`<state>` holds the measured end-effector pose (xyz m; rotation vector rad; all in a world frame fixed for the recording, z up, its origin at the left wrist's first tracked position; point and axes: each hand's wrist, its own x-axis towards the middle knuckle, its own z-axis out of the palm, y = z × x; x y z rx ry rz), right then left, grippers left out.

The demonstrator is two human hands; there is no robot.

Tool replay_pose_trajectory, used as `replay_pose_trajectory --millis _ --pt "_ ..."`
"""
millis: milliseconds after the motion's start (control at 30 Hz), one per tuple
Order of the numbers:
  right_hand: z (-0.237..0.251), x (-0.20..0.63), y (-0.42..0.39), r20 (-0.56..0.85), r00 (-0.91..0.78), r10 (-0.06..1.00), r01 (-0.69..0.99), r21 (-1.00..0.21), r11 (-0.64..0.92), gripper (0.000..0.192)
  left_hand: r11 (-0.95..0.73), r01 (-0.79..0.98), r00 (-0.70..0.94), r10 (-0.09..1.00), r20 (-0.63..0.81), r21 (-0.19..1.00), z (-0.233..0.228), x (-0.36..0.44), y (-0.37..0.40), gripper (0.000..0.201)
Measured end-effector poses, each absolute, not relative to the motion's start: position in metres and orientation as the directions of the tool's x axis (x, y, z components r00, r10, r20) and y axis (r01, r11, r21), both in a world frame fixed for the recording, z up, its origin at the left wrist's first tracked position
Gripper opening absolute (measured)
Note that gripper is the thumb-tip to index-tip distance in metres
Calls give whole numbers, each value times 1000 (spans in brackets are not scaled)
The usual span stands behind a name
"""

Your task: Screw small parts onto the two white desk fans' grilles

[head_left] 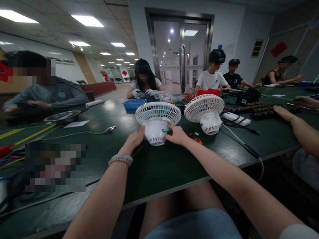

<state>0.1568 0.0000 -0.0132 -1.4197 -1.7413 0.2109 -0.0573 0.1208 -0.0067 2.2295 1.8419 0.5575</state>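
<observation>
Head view shows the right hand [177, 134] closed around a small tool with a teal handle [165, 129], its tip set against the motor housing of a white fan [158, 120]. The left hand [134, 139] cups the housing's other side, fingers curled against the plastic, a beaded bracelet [121, 159] on that wrist. This fan lies face down on the dark green counter [159, 166], grille up, just beyond the counter's near edge.

Just right of it lies a second white fan [204, 111] the same way up, not touching the first. Between the two, by the right wrist, sit an orange-handled tool [198, 140] and a small teal piece [196, 133]. A white power adapter [236, 118] with a black cable lies further right. Behind the fans are a blue tray [134, 104], clear plastic bags [168, 96] and a red bin [208, 91].

A co-worker's forearm [296, 127] rests on the counter at right; other people sit around the far side. No brand or label on the fans can be read; the red wall signs are too small to make out.
</observation>
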Motion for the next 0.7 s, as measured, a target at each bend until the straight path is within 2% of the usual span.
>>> replay_pose_trajectory --millis 100,233,433,567,700 --pt "-16 156 1 486 41 873 668 -663 338 24 -199 906 172 980 103 373 -3 -59 119 89" --pt "-19 156 3 482 58 874 639 -691 339 25 -218 905 184 975 126 364 -1 -57 114 85" --pt "-20 155 5 467 78 881 641 -700 315 24 -202 891 139 974 179 407 1 -53 109 88" --pt "-19 155 5 458 73 886 655 -692 304 23 -146 865 60 980 191 479 2 -51 112 89" --pt "-17 156 5 435 72 898 672 -686 278 24 -100 755 -19 985 174 648 0 -46 112 85"
